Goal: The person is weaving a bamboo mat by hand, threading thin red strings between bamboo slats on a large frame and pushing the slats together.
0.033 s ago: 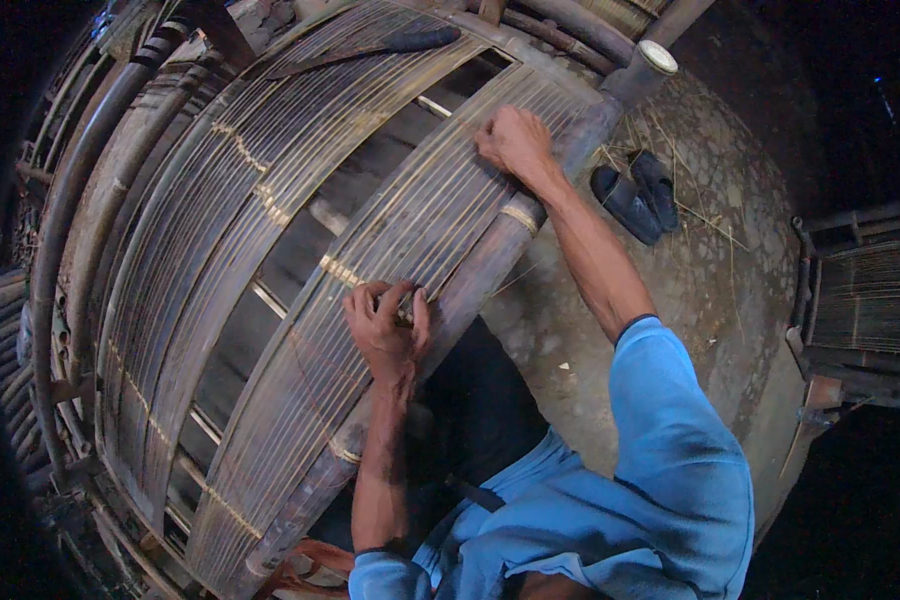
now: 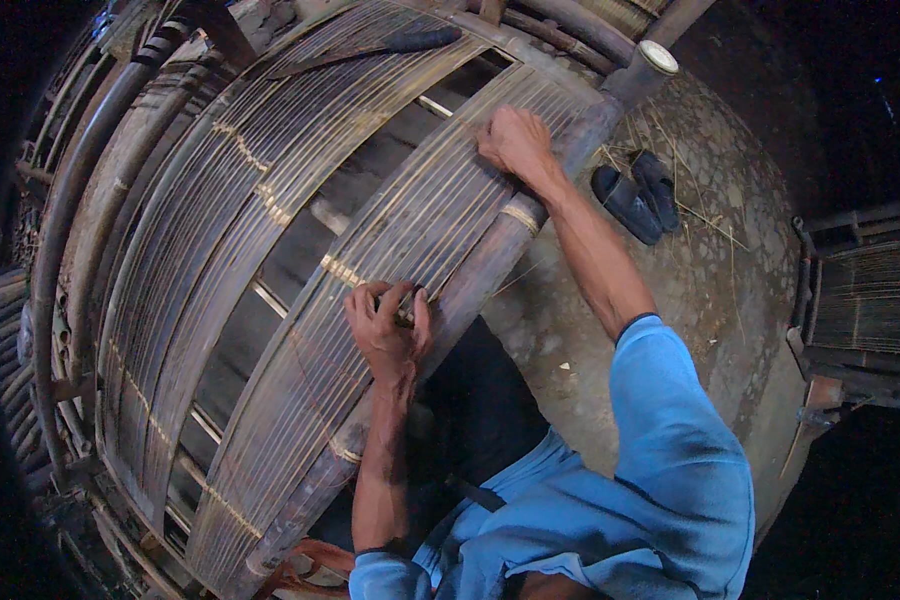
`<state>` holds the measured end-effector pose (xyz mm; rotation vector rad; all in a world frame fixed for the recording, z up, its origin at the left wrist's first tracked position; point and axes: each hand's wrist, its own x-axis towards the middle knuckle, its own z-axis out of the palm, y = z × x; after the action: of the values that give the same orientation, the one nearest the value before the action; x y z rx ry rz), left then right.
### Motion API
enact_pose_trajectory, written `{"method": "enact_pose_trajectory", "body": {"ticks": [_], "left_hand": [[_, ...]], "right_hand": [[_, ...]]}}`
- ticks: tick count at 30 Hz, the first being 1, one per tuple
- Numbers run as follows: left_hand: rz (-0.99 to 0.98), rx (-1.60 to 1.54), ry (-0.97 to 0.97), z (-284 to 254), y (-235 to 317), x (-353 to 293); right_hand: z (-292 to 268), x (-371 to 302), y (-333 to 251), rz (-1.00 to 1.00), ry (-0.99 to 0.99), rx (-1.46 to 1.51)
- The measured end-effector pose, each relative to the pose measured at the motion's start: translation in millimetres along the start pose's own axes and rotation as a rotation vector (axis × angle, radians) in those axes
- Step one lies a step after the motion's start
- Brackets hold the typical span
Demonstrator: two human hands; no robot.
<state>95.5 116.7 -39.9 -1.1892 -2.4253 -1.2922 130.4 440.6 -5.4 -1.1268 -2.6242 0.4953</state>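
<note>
The bamboo slat panel (image 2: 410,250) lies flat on a frame, w/ many thin brown-grey strips running side by side, tied by pale bindings. A thick bamboo pole (image 2: 490,270) edges its right side, touching the strips.

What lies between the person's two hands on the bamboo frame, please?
In the head view, between left hand and right hand run thin bamboo slats along a thick bamboo pole with a pale binding.
</note>
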Motion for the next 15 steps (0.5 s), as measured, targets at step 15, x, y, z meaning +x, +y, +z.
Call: {"method": "enact_pose_trajectory", "body": {"ticks": [15], "left_hand": [[-0.054,-0.372,-0.152,23,72,68]], "right_hand": [[-25,-38,9,-0.143,-0.137,0.138]]}}
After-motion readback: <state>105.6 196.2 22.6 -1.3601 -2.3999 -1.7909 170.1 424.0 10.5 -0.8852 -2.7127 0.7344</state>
